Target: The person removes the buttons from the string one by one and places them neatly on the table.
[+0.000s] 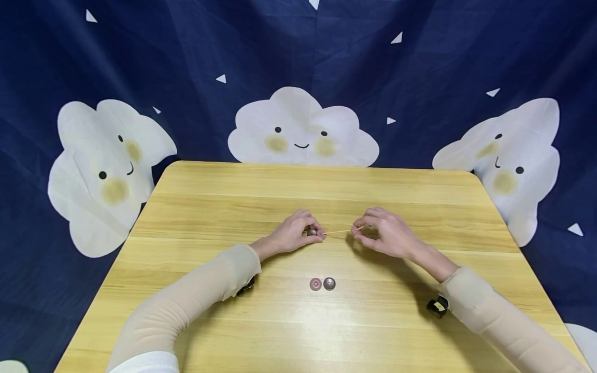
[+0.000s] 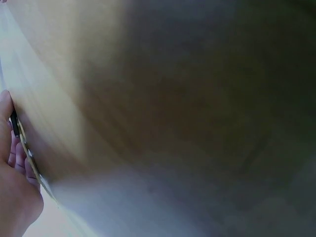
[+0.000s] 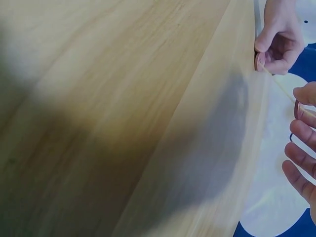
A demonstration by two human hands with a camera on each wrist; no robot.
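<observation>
Near the middle of the table, my left hand [image 1: 296, 231] pinches a reddish button [image 1: 321, 234] between thumb and fingers. A dark metallic button [image 1: 311, 233] shows just behind it, within the same fingers. From the reddish button a thin yellow string [image 1: 338, 232] runs taut to my right hand [image 1: 384, 233]. There, thumb and forefinger pinch another reddish button [image 3: 296, 108], with a short end of string beyond it; the other fingers are spread in the right wrist view. The left wrist view catches only the edge of the left hand [image 2: 17, 197].
Closer to me on the wooden table [image 1: 224, 321] lie two loose buttons side by side, a reddish one [image 1: 315, 284] and a dark metallic one [image 1: 329, 283]. A dark blue curtain [image 1: 196, 41] with clouds hangs behind the table's far edge.
</observation>
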